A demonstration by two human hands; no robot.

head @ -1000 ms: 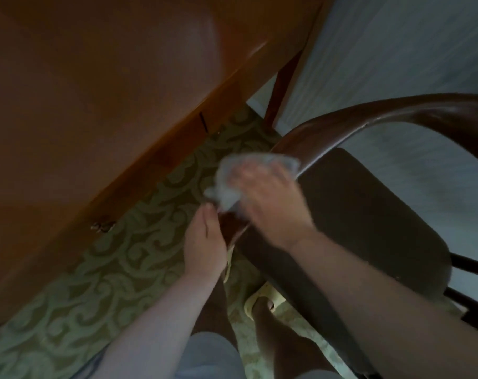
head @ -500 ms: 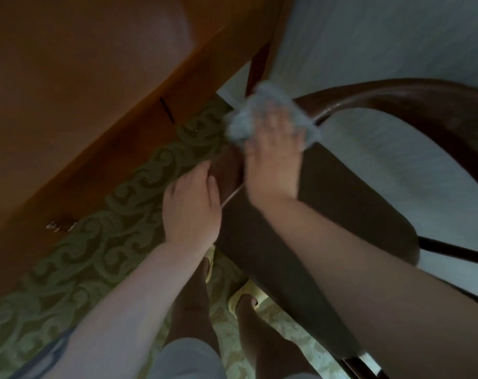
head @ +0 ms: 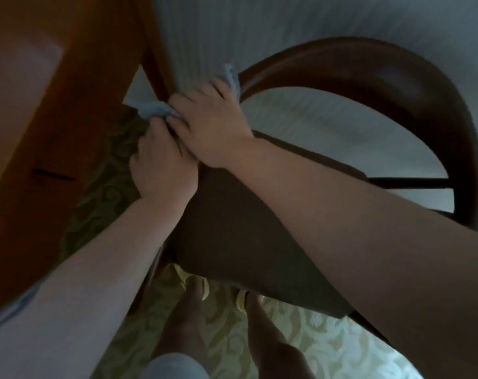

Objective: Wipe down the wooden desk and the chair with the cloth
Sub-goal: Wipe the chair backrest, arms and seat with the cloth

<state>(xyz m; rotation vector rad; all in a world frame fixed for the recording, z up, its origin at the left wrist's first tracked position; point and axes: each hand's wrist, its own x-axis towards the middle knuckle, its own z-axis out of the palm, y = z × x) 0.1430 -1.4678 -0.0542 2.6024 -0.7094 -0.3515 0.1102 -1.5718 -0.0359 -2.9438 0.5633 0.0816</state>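
The dark brown chair (head: 369,64) stands in front of me, its curved rail arching over the seat (head: 232,228). My right hand (head: 210,124) holds the pale grey-blue cloth (head: 153,109) wrapped over the rail's left end, and cloth shows on both sides of the fingers. Just below it, my left hand (head: 161,165) grips the chair at the seat's front left corner, fingers curled. The orange-brown wooden desk (head: 41,105) fills the left side. Its leg (head: 156,72) stands right behind the cloth.
A green patterned carpet (head: 109,192) lies between desk and chair. My bare legs and feet in yellow slippers (head: 202,283) stand under the seat's near edge. A pale striped wall (head: 287,28) rises behind the chair.
My right hand has slid the cloth up along the chair's rail, away from me. My left hand has stayed on the chair just below it. My view has moved closer over the seat.
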